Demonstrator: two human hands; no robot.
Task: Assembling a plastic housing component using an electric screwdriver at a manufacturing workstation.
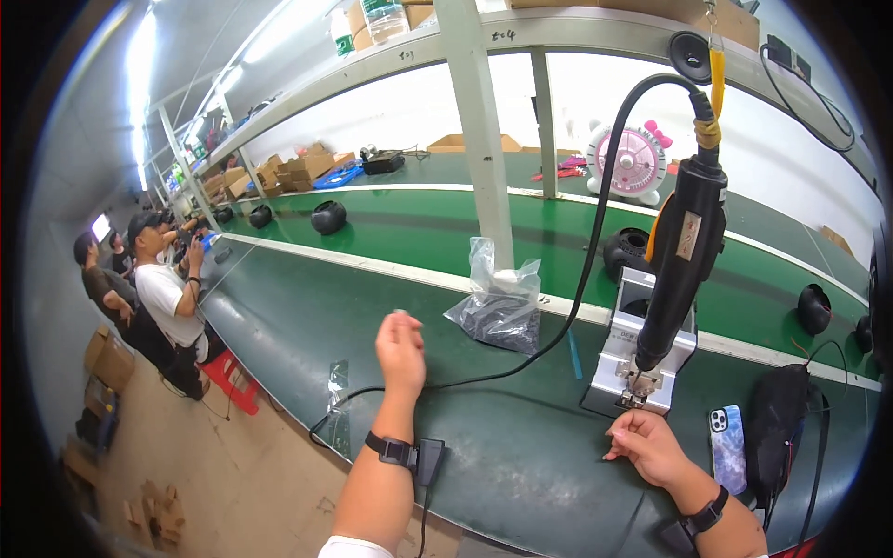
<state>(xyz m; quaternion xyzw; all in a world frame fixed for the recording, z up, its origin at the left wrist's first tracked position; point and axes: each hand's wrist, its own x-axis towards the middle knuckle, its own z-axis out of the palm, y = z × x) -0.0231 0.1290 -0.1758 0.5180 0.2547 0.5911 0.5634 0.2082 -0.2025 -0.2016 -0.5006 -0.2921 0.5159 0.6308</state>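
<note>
My left hand [401,353] is raised over the green worktable [484,428], its fingers curled together. What it holds, if anything, is hidden. Just beyond it stands a clear plastic bag [498,316] of small dark parts. My right hand [646,448] is closed in a pinch at the near side of a silver box-like device [609,383], perhaps a screw feeder. Anything between those fingers is too small to make out. A black electric screwdriver [684,251] hangs upright above, its tip down at the device's front.
A green conveyor belt [400,232] carries round black housings [328,218] behind the table. A phone [727,449] and a black pouch-like object [779,428] lie at right. The screwdriver's cable [521,365] crosses the table. Co-workers [167,288] stand at far left.
</note>
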